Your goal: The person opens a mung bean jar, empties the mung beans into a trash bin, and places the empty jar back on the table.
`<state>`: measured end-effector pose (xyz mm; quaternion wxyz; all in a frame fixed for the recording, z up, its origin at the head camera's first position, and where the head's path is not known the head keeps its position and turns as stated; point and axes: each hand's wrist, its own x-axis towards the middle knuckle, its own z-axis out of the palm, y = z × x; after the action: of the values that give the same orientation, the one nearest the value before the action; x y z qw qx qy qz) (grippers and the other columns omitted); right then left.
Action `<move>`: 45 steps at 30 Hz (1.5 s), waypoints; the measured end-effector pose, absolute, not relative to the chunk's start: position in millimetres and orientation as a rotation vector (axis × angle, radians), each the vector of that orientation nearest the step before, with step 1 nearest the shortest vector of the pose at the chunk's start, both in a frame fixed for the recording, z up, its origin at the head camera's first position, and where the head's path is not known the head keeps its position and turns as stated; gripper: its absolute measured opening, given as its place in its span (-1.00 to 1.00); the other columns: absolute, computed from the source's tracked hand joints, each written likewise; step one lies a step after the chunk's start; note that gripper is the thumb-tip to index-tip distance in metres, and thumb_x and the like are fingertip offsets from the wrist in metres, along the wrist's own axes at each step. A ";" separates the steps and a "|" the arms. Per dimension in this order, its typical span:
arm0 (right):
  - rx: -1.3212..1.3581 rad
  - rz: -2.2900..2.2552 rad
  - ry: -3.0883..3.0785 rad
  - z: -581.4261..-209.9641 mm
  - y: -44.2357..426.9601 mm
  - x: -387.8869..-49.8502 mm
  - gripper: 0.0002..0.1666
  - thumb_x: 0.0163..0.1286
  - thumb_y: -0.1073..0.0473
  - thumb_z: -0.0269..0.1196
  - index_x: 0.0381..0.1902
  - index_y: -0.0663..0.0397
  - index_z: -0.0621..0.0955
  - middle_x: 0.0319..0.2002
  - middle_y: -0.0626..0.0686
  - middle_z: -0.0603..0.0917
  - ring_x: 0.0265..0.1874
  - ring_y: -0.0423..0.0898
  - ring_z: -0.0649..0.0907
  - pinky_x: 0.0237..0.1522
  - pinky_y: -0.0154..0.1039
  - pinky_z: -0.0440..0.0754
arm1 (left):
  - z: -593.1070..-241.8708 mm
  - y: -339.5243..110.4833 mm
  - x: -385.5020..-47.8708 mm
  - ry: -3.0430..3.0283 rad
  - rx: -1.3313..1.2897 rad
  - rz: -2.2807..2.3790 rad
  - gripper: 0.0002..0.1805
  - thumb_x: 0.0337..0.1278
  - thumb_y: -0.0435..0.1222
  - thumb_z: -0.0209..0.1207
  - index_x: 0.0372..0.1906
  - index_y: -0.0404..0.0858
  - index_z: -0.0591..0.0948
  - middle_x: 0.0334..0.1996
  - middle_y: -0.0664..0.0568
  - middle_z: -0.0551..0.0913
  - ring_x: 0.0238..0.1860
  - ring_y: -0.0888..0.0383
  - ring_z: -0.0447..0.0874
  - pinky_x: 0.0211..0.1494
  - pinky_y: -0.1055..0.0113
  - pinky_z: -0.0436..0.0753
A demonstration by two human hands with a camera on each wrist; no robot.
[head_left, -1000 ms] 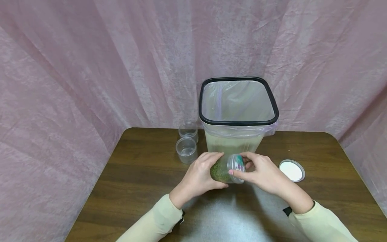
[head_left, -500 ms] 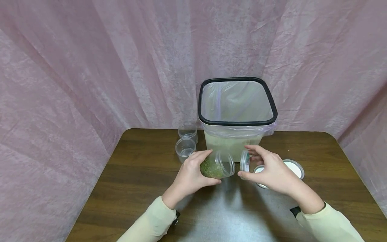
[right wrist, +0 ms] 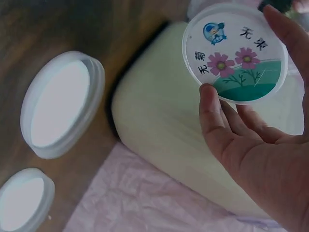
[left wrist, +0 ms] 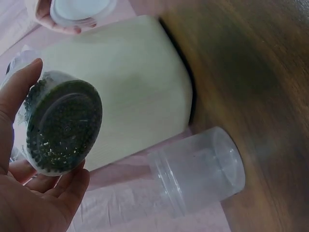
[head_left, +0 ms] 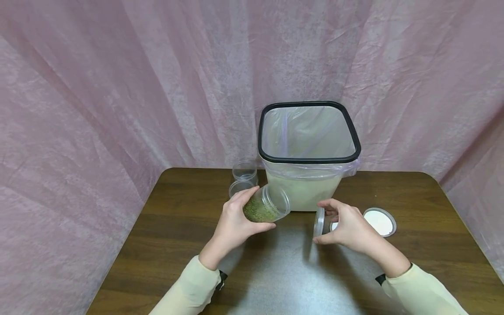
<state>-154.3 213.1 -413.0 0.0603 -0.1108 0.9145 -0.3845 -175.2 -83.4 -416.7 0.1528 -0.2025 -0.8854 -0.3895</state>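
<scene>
In the head view my left hand grips a clear round jar of small green grains, tilted on its side with its uncovered mouth facing right. The grains show dark through the jar's base in the left wrist view. My right hand pinches a round lid by its rim, held on edge and apart from the jar. Pink flowers, a green band and printed characters mark the lid's face in the right wrist view.
A pale bin with a black rim and plastic liner stands behind the hands. Two clear jars without lids stand left of it, the nearer partly hidden. Two white-faced lids lie on the wooden table at right, one mostly behind my right hand.
The lid has come off the jar. My left hand has carried the jar leftward, while my right hand has drawn the lid slightly right and toward me.
</scene>
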 end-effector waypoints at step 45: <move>-0.217 -0.959 2.972 -476.1 198.4 -149.8 0.01 -0.37 -0.10 0.58 0.10 0.20 0.52 -0.13 0.12 0.69 -0.14 0.01 0.65 -0.14 -0.04 0.61 | -421.8 -86.7 -172.1 -2.573 -0.524 -1.112 0.03 -0.68 0.12 0.54 0.23 0.07 0.43 0.11 0.23 0.52 0.13 0.27 0.48 0.17 0.26 0.53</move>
<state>-149.8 198.4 -476.1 0.0057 -0.0695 0.9494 -0.3063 -172.1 -86.7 -421.8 0.1445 -0.1819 -0.8929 -0.3858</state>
